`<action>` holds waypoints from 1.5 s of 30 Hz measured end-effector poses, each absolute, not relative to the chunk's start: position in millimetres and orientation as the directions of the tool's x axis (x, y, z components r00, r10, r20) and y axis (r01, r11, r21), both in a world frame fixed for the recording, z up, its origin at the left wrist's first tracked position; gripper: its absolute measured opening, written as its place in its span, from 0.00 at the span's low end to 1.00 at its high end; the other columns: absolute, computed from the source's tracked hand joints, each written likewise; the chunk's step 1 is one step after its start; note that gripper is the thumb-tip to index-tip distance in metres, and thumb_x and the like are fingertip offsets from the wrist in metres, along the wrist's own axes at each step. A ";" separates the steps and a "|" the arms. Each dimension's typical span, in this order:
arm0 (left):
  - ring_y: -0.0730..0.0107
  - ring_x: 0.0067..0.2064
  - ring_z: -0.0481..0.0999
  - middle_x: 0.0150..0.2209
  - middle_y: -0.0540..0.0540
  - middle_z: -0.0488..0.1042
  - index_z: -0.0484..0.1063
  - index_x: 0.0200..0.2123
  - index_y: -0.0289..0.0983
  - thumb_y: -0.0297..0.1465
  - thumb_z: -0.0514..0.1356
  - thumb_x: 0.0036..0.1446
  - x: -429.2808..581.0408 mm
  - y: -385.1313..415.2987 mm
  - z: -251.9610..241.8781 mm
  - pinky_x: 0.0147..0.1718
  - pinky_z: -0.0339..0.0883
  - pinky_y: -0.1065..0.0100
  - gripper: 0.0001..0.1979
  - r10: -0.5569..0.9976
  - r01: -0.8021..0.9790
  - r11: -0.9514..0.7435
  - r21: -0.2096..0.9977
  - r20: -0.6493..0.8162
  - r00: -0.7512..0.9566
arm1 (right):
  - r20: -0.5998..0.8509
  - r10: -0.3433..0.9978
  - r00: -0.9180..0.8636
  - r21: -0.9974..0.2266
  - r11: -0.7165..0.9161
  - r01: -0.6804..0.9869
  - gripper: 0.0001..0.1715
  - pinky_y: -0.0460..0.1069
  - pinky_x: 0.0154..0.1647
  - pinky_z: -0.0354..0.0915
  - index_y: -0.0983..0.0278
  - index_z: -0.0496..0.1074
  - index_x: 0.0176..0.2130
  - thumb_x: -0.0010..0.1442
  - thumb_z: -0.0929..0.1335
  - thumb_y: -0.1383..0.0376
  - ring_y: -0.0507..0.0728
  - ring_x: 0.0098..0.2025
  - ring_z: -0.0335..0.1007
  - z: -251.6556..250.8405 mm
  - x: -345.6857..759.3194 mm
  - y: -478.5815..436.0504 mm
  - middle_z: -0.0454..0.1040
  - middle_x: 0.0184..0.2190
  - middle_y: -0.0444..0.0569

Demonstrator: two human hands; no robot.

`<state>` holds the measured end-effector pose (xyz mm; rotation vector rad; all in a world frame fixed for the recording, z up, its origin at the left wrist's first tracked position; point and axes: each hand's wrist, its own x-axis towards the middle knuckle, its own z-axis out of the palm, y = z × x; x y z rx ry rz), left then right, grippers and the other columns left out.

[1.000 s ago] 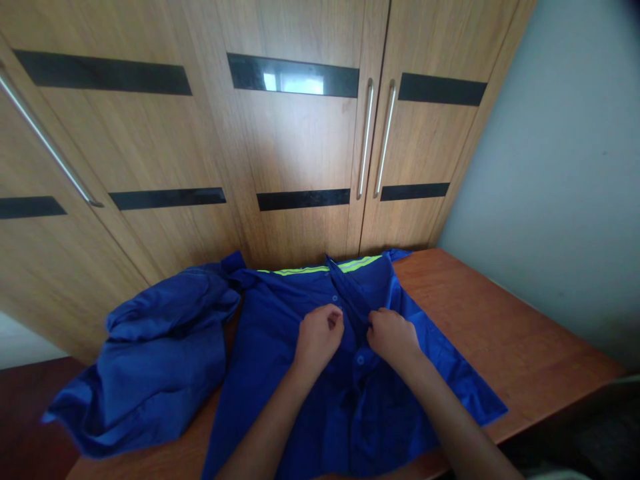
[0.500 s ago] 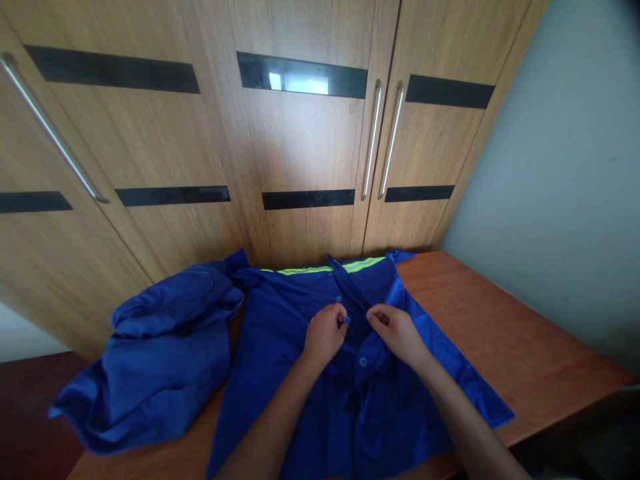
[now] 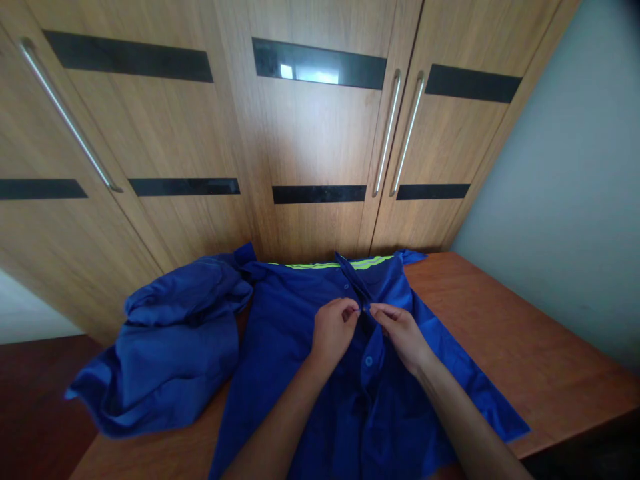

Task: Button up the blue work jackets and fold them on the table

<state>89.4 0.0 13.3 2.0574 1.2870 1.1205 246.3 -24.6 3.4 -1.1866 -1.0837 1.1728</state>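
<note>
A blue work jacket [image 3: 280, 347] with a lime-yellow band [image 3: 310, 266] lies spread in front of me. Along its middle front, my left hand [image 3: 334, 333] pinches the cloth at a button, which the fingertips mostly hide. Close by on the right, my right hand [image 3: 400, 330] pinches the opposite front edge between thumb and forefinger. The two sets of fingertips nearly meet. One button [image 3: 369, 361] shows below the hands, and a smaller button [image 3: 346, 287] shows above them.
More bunched blue cloth [image 3: 180, 353] lies at the left on the reddish-brown wooden table [image 3: 510, 327]. Behind stands a wooden wardrobe [image 3: 320, 140] with metal handles and dark strips. A pale wall [image 3: 575, 200] rises at the right.
My left hand has moved right and slightly up, bringing its fingertips close to the right hand's. The right fingers now pinch the edge nearer to them. The view has shifted slightly.
</note>
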 end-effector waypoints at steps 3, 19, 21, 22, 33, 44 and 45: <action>0.71 0.32 0.76 0.31 0.51 0.78 0.75 0.32 0.41 0.27 0.57 0.55 90.3 1.1 9.4 0.34 0.66 0.72 0.07 0.906 0.459 -0.424 0.780 0.369 0.209 | 0.049 0.992 0.118 -0.999 0.050 -0.004 0.24 0.46 0.27 0.61 0.65 0.79 0.38 0.49 0.72 0.50 0.51 0.26 0.65 3.1 241.6 -24.0 0.75 0.25 0.44; 0.69 0.34 0.78 0.31 0.49 0.79 0.76 0.32 0.38 0.28 0.56 0.54 90.5 5.5 2.1 0.35 0.70 0.72 0.07 0.946 0.250 -0.303 0.920 0.258 0.199 | 0.326 0.941 0.095 -0.868 0.258 0.424 0.18 0.47 0.27 0.64 0.66 0.75 0.40 0.56 0.66 0.57 0.54 0.24 0.67 2.6 237.8 -24.7 0.73 0.23 0.45; 0.69 0.35 0.78 0.31 0.49 0.79 0.76 0.32 0.38 0.26 0.56 0.53 91.6 5.9 0.2 0.36 0.70 0.71 0.08 0.951 0.240 -0.286 0.928 0.245 0.186 | 0.341 0.939 0.039 -0.824 0.279 0.494 0.16 0.46 0.26 0.63 0.65 0.73 0.41 0.57 0.64 0.59 0.53 0.23 0.65 2.0 236.8 -23.6 0.71 0.21 0.42; 0.69 0.35 0.78 0.31 0.49 0.79 0.76 0.31 0.38 0.26 0.56 0.53 92.1 6.2 -0.9 0.36 0.70 0.71 0.08 0.953 0.238 -0.279 0.930 0.239 0.183 | 0.345 0.938 0.014 -0.796 0.285 0.534 0.15 0.46 0.25 0.62 0.65 0.71 0.41 0.57 0.64 0.60 0.52 0.22 0.65 1.6 236.0 -23.0 0.70 0.20 0.41; 0.68 0.34 0.78 0.31 0.46 0.79 0.75 0.30 0.36 0.30 0.57 0.54 94.5 10.6 -8.8 0.35 0.71 0.70 0.07 0.957 0.138 -0.229 0.964 0.196 0.213 | 0.292 0.942 -0.167 -0.510 0.301 0.806 0.20 0.47 0.30 0.62 0.70 0.60 0.52 0.59 0.60 0.69 0.56 0.29 0.73 -4.6 227.1 -29.6 0.73 0.27 0.46; 0.68 0.34 0.79 0.31 0.45 0.79 0.75 0.31 0.35 0.31 0.59 0.53 95.7 14.8 -15.8 0.33 0.71 0.70 0.07 0.974 0.098 -0.184 0.978 0.168 0.149 | 0.264 0.956 -0.124 -0.734 0.283 0.617 0.16 0.45 0.28 0.63 0.64 0.68 0.49 0.61 0.62 0.66 0.53 0.25 0.72 9.7 234.1 -32.4 0.74 0.22 0.41; 0.68 0.34 0.79 0.31 0.45 0.79 0.75 0.31 0.35 0.31 0.58 0.53 95.8 14.5 -16.1 0.33 0.71 0.70 0.07 0.974 0.100 -0.189 0.977 0.174 0.145 | 0.276 0.954 -0.116 -0.710 0.284 0.645 0.15 0.45 0.29 0.63 0.63 0.69 0.48 0.61 0.62 0.65 0.53 0.25 0.72 10.8 236.3 -31.1 0.74 0.22 0.41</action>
